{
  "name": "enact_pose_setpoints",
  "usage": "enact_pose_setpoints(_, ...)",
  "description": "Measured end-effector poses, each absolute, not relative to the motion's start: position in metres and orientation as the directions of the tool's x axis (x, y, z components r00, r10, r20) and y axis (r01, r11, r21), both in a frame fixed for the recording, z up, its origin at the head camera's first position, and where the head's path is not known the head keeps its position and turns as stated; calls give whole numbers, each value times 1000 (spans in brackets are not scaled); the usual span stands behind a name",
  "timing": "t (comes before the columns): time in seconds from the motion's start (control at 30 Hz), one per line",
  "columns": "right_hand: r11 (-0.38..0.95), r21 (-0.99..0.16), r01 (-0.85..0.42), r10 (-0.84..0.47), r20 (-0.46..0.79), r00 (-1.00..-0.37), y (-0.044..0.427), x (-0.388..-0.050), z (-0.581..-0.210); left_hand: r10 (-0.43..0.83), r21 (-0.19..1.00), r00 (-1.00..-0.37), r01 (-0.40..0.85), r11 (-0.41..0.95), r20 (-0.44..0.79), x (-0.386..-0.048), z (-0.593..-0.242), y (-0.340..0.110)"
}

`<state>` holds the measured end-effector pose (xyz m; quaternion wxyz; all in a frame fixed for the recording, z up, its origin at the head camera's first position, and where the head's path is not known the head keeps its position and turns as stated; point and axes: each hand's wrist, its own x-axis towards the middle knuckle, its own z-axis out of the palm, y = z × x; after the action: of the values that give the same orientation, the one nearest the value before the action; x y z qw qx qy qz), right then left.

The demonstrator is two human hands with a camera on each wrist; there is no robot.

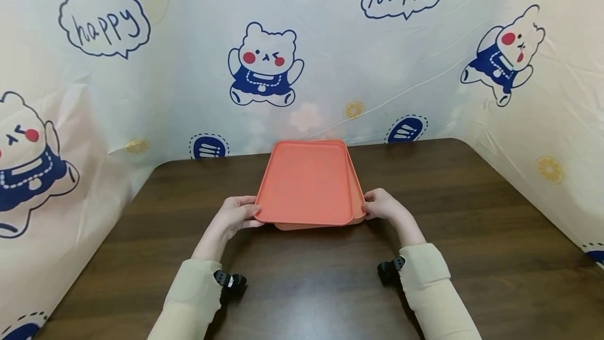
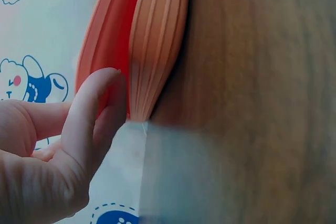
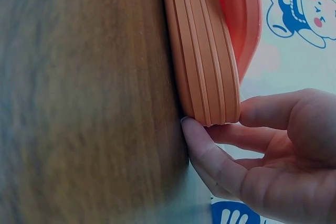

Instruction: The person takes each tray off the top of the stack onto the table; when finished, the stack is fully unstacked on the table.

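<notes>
A coral-red rectangular tray (image 1: 306,182) lies slightly skewed over a stack of orange trays (image 1: 359,201) at the far middle of the table. My left hand (image 1: 236,214) grips the red tray's near left corner. In the left wrist view, a finger of that left hand (image 2: 79,140) reaches under the red tray's rim, where a gap parts it from the orange stack (image 2: 160,40). My right hand (image 1: 384,204) holds the near right corner of the orange stack. In the right wrist view, the right hand's (image 3: 273,150) digits span the layered rims (image 3: 207,61) from bottom to top.
The dark wood table (image 1: 311,282) extends around the trays on both sides and in front. A printed cloth (image 1: 330,67) with cartoon bears hangs close behind the table's far edge. Small black cameras (image 1: 231,281) sit on both wrists.
</notes>
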<state>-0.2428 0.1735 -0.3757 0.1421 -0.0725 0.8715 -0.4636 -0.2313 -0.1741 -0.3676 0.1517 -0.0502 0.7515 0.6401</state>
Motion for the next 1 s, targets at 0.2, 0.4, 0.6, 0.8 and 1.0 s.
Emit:
enact_pose_setpoints(0.2, 573, -820, 12, -259, -195, -946, 173, -242, -377, 117, 958, -956, -255, 133, -270, -228, -373, -181)
enact_pose_setpoints(0.4, 574, -819, 12, -263, -198, -944, 174, -242, -377, 110, 963, -961, -241, 117, -254, -225, -373, -189)
enact_pose_setpoints(0.6, 586, -810, 19, -257, -208, -944, 176, -245, -375, 115, 969, -965, -228, 92, -238, -222, -370, -194)
enact_pose_setpoints(0.8, 587, -810, 6, -259, -195, -946, 176, -251, -369, 114, 974, -968, -216, 68, -222, -222, -360, -202)
enact_pose_setpoints(1.0, 582, -812, 32, -256, -221, -941, 176, -246, -376, 121, 967, -959, -250, 54, -255, -216, -361, -210)
